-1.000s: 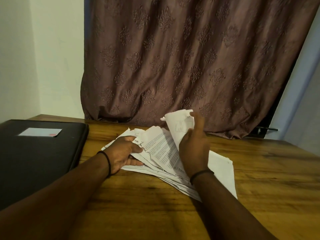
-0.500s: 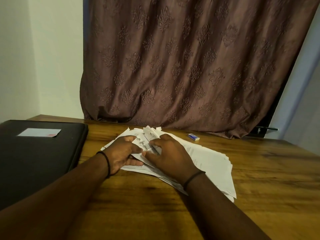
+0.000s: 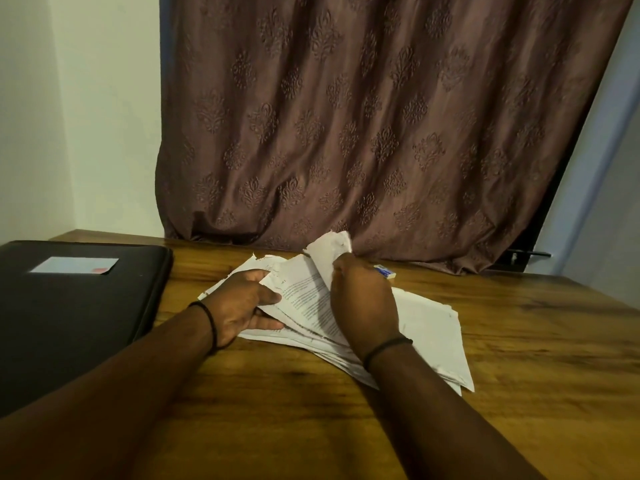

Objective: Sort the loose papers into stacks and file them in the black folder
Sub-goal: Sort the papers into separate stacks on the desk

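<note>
Ahead of you a brown curtain (image 3: 363,116) with an embossed floral pattern hangs in folds down to the far edge of a glossy wooden table (image 3: 519,358). To your left is a plain pale wall (image 3: 86,116). To your right is a bluish wall (image 3: 609,174), with a dark handle (image 3: 526,254) by the curtain's lower edge, all in dim light.

Two hands, a left hand (image 3: 242,306) and a right hand (image 3: 360,306). One pile of papers (image 3: 429,327) under both, sheets too overlapped to count; one sheet (image 3: 329,247) held up by the right hand. One black folder (image 3: 69,323) left of the left hand, one label (image 3: 74,265) on it. One eraser (image 3: 385,271) just beyond the right hand.
</note>
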Demonstrator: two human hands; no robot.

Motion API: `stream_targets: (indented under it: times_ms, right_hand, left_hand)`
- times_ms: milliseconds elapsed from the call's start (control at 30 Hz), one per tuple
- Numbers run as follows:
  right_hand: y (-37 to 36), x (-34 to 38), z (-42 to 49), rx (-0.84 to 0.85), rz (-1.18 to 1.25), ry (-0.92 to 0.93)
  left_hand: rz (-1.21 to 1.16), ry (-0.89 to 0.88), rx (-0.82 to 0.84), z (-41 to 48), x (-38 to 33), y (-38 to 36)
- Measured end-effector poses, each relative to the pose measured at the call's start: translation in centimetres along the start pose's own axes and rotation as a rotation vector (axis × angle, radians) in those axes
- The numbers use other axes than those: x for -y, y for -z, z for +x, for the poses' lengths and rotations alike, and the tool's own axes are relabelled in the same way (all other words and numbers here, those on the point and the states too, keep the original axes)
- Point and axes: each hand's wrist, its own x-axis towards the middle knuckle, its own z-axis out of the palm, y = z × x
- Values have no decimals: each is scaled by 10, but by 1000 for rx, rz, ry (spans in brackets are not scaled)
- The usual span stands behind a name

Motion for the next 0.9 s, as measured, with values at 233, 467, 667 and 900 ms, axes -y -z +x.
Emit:
stream_targets:
  times_ms: [233,467,667,900]
  right_hand:
    - [0,-1,-3,15,11,78]
    - [-6,7,-7,182,27,199]
    - [-6,7,-8,278,29,190]
    - [-7,6,-6,271,-2,228]
  left_hand:
    - [-38,-18,-7,1,1,0]
    - [-72,-16,7,0,1,1]
    - [-62,-51,-8,-2,1,0]
    - [-40,-28,-20,-4,-1,-1]
